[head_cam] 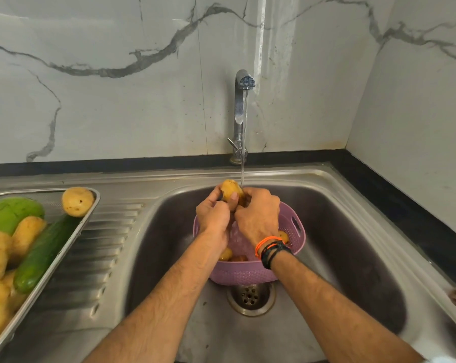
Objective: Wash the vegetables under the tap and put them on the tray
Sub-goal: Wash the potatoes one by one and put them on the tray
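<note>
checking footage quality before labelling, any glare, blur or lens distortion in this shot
Head view: a bright glare streak runs down the marble wall right of the tap; wide-angle bending curves the sink edge; the tray and its vegetables at far left look soft; both hands on the potato are reasonably sharp.

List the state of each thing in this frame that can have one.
Tap: running.
Potato: gripped by both hands, at the stream.
Left hand: gripping potato.
Right hand: gripping potato.
Basket: in sink, potatoes left inside.
Tray: holds potatoes, cucumber.
Sink: wet, drain open.
</note>
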`<action>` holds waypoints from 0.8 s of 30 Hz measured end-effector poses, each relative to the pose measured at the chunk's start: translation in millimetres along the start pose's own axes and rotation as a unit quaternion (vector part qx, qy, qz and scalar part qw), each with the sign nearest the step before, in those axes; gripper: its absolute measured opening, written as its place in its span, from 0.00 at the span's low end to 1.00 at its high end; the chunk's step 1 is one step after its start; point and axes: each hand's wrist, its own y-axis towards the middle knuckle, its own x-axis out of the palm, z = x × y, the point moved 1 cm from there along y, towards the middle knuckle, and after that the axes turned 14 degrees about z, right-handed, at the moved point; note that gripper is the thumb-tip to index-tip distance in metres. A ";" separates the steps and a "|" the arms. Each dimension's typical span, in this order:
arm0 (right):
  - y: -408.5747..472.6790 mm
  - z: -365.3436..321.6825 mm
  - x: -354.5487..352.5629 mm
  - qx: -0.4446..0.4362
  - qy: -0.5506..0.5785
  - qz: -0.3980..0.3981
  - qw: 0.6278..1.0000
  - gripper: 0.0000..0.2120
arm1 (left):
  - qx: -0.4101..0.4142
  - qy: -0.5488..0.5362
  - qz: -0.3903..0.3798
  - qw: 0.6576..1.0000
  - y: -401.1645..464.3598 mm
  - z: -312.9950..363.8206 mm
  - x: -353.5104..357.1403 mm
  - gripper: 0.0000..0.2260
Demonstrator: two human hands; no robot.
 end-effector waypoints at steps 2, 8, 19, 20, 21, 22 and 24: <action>1.2 0.4 0.3 0.000 0.009 -0.024 1.000 0.05 | 0.010 0.005 -0.019 1.000 0.0 -0.3 0.0 0.16; 3.9 3.3 -10.6 -0.059 0.040 -0.060 0.996 0.16 | 0.035 0.049 -0.019 0.998 4.7 0.9 -2.7 0.16; 25.9 28.1 7.4 0.222 0.357 -0.141 0.896 0.18 | 0.150 0.226 -0.042 0.962 21.0 2.2 -10.7 0.14; 25.6 26.4 8.5 0.247 0.384 -0.147 0.877 0.15 | 0.152 0.230 -0.048 0.960 21.5 1.1 -10.3 0.15; 24.5 24.7 9.4 0.264 0.399 -0.151 0.865 0.13 | 0.155 0.227 -0.055 0.960 22.8 0.0 -10.8 0.15; 24.4 23.9 9.9 0.274 0.404 -0.150 0.860 0.12 | 0.158 0.225 -0.060 0.959 21.9 0.4 -10.1 0.15; 24.4 23.9 10.0 0.288 0.405 -0.153 0.854 0.12 | 0.161 0.222 -0.072 0.959 17.3 1.9 -9.0 0.16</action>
